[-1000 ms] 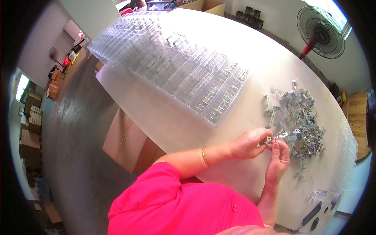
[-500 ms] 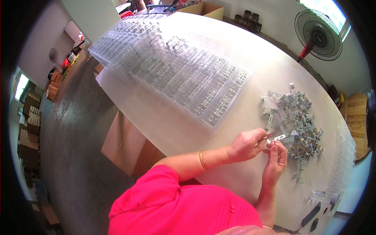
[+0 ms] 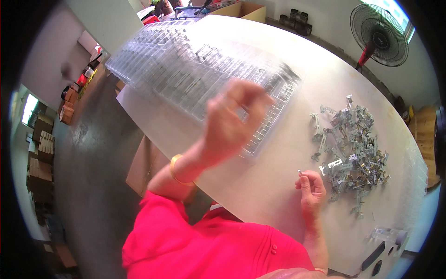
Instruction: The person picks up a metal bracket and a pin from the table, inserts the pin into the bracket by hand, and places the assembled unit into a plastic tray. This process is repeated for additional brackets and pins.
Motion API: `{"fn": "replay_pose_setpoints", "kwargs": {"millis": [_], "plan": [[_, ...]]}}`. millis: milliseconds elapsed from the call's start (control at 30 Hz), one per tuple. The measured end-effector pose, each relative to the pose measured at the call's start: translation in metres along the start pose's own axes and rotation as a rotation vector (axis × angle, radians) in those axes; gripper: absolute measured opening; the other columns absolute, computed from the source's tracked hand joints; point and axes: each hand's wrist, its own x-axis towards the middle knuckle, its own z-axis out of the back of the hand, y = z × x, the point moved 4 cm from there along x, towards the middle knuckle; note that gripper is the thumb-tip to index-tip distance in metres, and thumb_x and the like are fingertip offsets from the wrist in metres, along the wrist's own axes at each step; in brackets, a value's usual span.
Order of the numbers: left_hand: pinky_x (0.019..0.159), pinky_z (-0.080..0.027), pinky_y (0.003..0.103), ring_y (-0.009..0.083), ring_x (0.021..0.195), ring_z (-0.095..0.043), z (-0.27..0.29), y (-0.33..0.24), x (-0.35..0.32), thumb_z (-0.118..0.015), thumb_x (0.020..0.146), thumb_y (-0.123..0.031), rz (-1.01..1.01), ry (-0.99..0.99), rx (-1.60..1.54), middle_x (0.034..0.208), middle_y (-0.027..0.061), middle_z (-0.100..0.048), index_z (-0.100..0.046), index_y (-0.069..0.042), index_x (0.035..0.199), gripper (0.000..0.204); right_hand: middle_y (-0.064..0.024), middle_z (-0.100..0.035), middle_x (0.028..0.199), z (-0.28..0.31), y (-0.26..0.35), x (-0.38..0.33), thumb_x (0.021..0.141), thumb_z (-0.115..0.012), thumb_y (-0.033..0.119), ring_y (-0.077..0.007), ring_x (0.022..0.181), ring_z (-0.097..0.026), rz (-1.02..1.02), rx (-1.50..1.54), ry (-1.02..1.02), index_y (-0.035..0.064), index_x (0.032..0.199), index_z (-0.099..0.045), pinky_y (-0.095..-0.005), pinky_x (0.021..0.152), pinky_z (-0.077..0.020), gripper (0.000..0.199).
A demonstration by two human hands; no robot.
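My left hand [image 3: 234,123], smeared by motion, hovers over the right part of a clear plastic compartment tray [image 3: 250,153]; whether its bent fingers hold anything cannot be made out. Rows of small metal parts fill the tray's long compartments. Nearer to me, my right hand [image 3: 312,193] is raised a little off the table, with thumb and fingertips pinched on a small metal piece [image 3: 300,172]. Just right of that hand lies a loose heap of metal brackets [image 3: 355,149], several of them scattered at its left edge.
More clear trays [image 3: 139,51] are stacked at the far left of the pale table [image 3: 274,186]. Clear plastic trays [image 3: 411,181] stand at the right edge, near a clear bottle [image 3: 388,235] and a black oblong object [image 3: 373,255]. Beyond the table stands a fan [image 3: 378,37]; a cardboard box [image 3: 141,165] sits below its left edge.
My left hand has left my right hand and the heap, swinging up and left over the tray. My right hand has drawn slightly left, away from the heap, with the small metal piece.
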Motion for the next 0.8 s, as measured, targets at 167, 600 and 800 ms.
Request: {"fn": "replay_pose_setpoints", "kwargs": {"millis": [167,600,800], "plan": [[0.076,-0.054,0.021,0.0098,0.085,-0.068,0.074,0.059,0.074,-0.062,0.097,-0.007,0.256,-0.067,0.225,0.092,0.0091,-0.074,-0.065,0.005,0.107,0.015,-0.0030,-0.060,0.098,-0.001,-0.002,0.001,0.098,-0.063,0.002,-0.0086,0.076,-0.058,0.061,-0.171,0.056,0.0024,0.103,-0.063,-0.0223,0.068,-0.0478,0.004],[0.081,-0.055,0.037,0.0295,0.083,-0.072,0.128,0.216,0.155,-0.073,0.075,-0.034,0.400,-0.037,0.907,0.086,0.0161,-0.075,-0.076,-0.006,0.085,0.029,-0.0032,-0.061,0.085,0.000,0.001,0.005,0.094,-0.068,0.001,-0.0092,0.070,-0.056,0.026,-0.337,0.057,0.0012,0.097,-0.065,-0.0234,0.063,-0.0458,0.005],[0.084,-0.055,0.036,0.0294,0.086,-0.073,0.116,0.228,0.163,-0.072,0.074,-0.030,0.466,0.070,0.936,0.088,0.0177,-0.075,-0.078,-0.006,0.087,0.027,-0.0014,-0.060,0.085,0.000,0.003,0.006,0.096,-0.066,0.002,-0.0072,0.070,-0.055,0.048,-0.386,0.062,0.0011,0.097,-0.064,-0.0225,0.063,-0.0452,0.002]]}}
